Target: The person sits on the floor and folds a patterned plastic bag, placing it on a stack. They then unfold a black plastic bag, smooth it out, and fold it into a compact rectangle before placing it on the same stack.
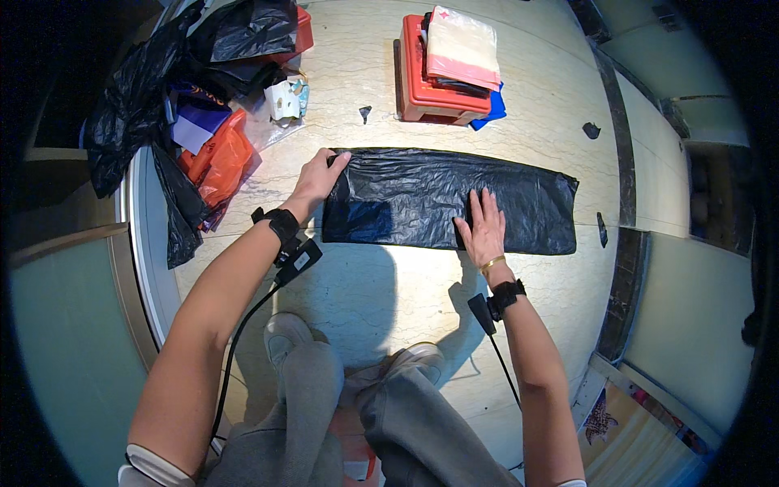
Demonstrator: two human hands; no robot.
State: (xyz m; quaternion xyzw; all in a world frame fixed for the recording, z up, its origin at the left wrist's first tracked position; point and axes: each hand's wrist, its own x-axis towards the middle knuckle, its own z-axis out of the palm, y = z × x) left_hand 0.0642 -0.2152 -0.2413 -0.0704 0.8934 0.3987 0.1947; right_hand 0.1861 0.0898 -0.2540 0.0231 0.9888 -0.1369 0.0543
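A black plastic bag lies spread in a long flat strip on the floor, its surface wrinkled. My left hand grips its upper left corner, thumb on top and the other fingers at the edge. Palm down, my right hand rests on the strip right of its middle, with thumb and fingers spread. The shadow of my head and arms falls on the floor and the bag's lower left part.
A red box carries folded pink-and-white bags. At the left lie heaped black bags, an orange bag and a white torn carton. Black scraps dot the floor. Cables hang from both wrist straps.
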